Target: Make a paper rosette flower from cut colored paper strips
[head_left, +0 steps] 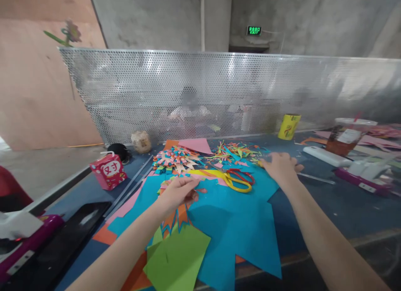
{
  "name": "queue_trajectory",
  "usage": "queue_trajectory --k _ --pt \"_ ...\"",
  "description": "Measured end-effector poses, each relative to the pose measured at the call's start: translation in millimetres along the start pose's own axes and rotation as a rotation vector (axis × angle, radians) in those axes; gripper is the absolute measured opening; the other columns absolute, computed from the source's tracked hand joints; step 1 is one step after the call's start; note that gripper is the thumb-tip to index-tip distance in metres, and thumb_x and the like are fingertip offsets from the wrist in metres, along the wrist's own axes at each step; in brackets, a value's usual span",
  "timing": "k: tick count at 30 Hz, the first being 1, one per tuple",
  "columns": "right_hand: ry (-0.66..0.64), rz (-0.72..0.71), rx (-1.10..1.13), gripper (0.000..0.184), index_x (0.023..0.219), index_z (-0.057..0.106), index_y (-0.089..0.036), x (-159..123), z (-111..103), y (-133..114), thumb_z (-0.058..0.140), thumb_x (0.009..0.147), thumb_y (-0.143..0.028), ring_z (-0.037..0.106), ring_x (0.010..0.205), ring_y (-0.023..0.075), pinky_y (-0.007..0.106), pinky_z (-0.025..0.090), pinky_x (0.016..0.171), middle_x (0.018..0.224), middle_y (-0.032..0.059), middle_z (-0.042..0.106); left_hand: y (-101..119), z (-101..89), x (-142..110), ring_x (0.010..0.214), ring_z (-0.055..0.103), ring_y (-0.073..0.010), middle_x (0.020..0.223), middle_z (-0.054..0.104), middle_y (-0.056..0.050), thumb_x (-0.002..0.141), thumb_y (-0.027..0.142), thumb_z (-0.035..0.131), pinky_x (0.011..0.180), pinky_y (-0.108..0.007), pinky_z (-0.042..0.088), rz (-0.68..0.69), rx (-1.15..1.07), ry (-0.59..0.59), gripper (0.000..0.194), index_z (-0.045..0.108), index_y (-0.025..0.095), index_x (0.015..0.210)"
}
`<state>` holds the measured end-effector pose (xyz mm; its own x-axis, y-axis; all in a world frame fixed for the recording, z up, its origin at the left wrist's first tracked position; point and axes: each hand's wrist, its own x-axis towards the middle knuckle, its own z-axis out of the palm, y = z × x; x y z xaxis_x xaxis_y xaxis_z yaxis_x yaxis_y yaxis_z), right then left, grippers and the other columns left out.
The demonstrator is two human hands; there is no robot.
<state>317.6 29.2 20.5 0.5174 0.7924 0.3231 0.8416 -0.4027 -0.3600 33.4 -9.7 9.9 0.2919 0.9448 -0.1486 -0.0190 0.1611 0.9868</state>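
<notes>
My left hand [182, 192] hovers above a blue paper sheet [238, 224], closed, its fingers curled together. A small pinkish bit shows at its fingertips; I cannot make out what it is. Partly behind this hand lie fringed, multicoloured paper and orange notched strips [177, 218]. My right hand [281, 168] is at the sheet's far right, thumb and fingers apart, near a small yellow piece [260, 163]. Between the hands lie yellow-handled scissors [239, 184] and red-handled scissors [242, 174]. A layered fringed paper flower [177, 157] sits beyond my left hand.
Paper clippings [236, 151] are heaped toward a perforated metal screen [219, 86], with a person behind it. Green paper [178, 257] lies in front. At left are a red drink carton [108, 170], clear sticks [131, 184] and a black tablet-like slab [62, 245]; at right, a drink cup [344, 136].
</notes>
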Motion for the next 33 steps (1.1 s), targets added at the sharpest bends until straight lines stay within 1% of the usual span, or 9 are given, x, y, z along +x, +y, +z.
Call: queue_trajectory --k 3,4,6,10,17,24,27,29,33 --pt "-0.094 -0.669 0.213 0.026 0.094 0.063 -0.021 -29 -30 -39 0.051 0.077 -0.035 0.053 0.095 0.0237 0.038 0.035 0.082 0.098 0.0085 0.063 -3 0.5 3 0.042 0.047 -0.0064 0.066 0.067 -0.006 0.059 0.046 0.065 0.041 -0.019 0.032 -0.002 0.099 0.007 0.034 0.057 0.013 0.061" --pt "-0.142 -0.830 0.244 0.022 0.091 0.065 -0.023 -41 -39 -54 0.052 0.077 -0.035 0.053 0.094 0.0223 0.039 0.033 0.083 0.094 0.0062 0.065 -3 0.8 4 0.042 0.047 -0.0063 0.066 0.067 -0.006 0.060 0.047 0.064 0.041 -0.019 0.032 0.007 0.132 0.006 0.034 0.057 0.013 0.060" --pt "-0.134 -0.971 0.168 0.013 0.080 0.067 -0.026 -65 -52 -81 0.059 0.073 -0.033 0.049 0.097 0.0255 0.050 0.024 0.088 0.084 0.0037 0.067 -3 1.6 4 0.042 0.047 -0.0064 0.063 0.066 -0.005 0.062 0.048 0.062 0.041 -0.019 0.032 0.039 0.181 -0.007 0.035 0.058 0.013 0.060" --pt "-0.195 -0.991 -0.084 0.004 0.063 0.067 -0.023 -91 -55 -117 0.065 0.066 -0.024 0.045 0.101 0.0303 0.058 0.016 0.087 0.072 0.0053 0.066 0 1.5 2 0.039 0.045 -0.0065 0.052 0.062 -0.002 0.064 0.048 0.059 0.041 -0.019 0.033 0.098 0.237 -0.028 0.034 0.061 0.014 0.062" --pt "-0.227 -0.985 -0.167 0.013 0.057 0.064 -0.019 -98 -43 -132 0.063 0.058 -0.006 0.046 0.099 0.0362 0.060 0.020 0.083 0.067 0.0088 0.062 10 -5.5 -1 0.041 0.048 -0.0092 0.051 0.061 -0.003 0.069 0.047 0.054 0.044 -0.021 0.037 0.154 0.310 -0.095 0.036 0.062 0.013 0.063" --pt "-0.235 -0.974 -0.223 0.022 0.052 0.063 -0.019 -103 -43 -142 0.058 0.056 0.003 0.046 0.100 0.0345 0.061 0.015 0.087 0.066 0.0084 0.062 20 -21.8 -17 0.055 0.057 -0.0155 0.058 0.065 -0.003 0.074 0.032 0.045 0.050 -0.022 0.038 0.298 0.805 -0.126 0.026 0.066 0.018 0.068" --pt "-0.244 -0.882 -0.006 0.017 0.049 0.062 -0.019 -91 -36 -143 0.063 0.057 -0.004 0.047 0.098 0.0334 0.059 0.017 0.087 0.065 0.0083 0.063 26 -40.6 -17 0.059 0.057 -0.0168 0.064 0.066 -0.003 0.073 0.027 0.043 0.054 -0.023 0.037 0.360 1.005 0.000 0.025 0.067 0.019 0.069" --pt "-0.295 -0.826 0.180 0.011 0.053 0.063 -0.020 -78 -29 -141 0.063 0.063 -0.014 0.053 0.088 0.0280 0.052 0.028 0.084 0.064 0.0059 0.064 26 -56.3 -14 0.065 0.058 -0.0188 0.068 0.066 -0.005 0.073 0.030 0.045 0.059 -0.025 0.037 0.386 1.089 0.147 0.024 0.066 0.019 0.068" --pt "-0.481 -0.737 0.596 0.010 0.065 0.063 -0.020 -58 -11 -135 0.061 0.065 -0.029 0.057 0.064 0.0157 0.029 0.041 0.063 0.067 0.0016 0.064 12 -84.1 -4 0.073 0.057 -0.0245 0.076 0.064 -0.010 0.060 0.053 0.056 0.060 -0.027 0.036 0.228 1.158 0.403 0.037 0.062 0.018 0.068"
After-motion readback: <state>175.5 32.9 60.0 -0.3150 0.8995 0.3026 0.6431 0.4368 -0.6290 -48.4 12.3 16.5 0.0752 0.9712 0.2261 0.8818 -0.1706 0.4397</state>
